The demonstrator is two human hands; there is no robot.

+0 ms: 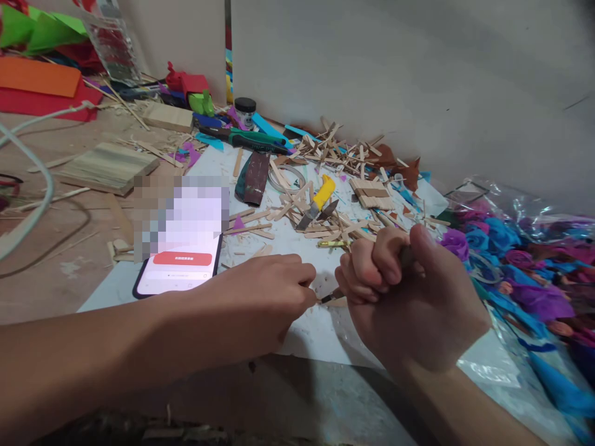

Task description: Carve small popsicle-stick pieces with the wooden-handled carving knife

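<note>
My right hand (413,297) is closed in a fist, thumb up, around what looks like a craft knife (331,296). Only its narrow dark metal end shows, pointing left; the handle is hidden in the palm. Opposite it, my left hand (274,297) is closed with the fingers pinched together, close to that metal end. Whatever is in the left fingers is hidden. A pale wooden strip (340,303) shows between the hands, above the white paper (316,342). Beyond them lie a yellow-handled knife (320,199) and loose craft sticks (325,234).
A lit phone (181,272) lies beside my left forearm. Farther back are pliers (253,141), a black-lidded jar (245,113), a wooden block (109,166), a stick pile (337,152) and a tape roll (287,178). Bagged paper flowers (515,260) are at right; a white cable (44,186) curves at left.
</note>
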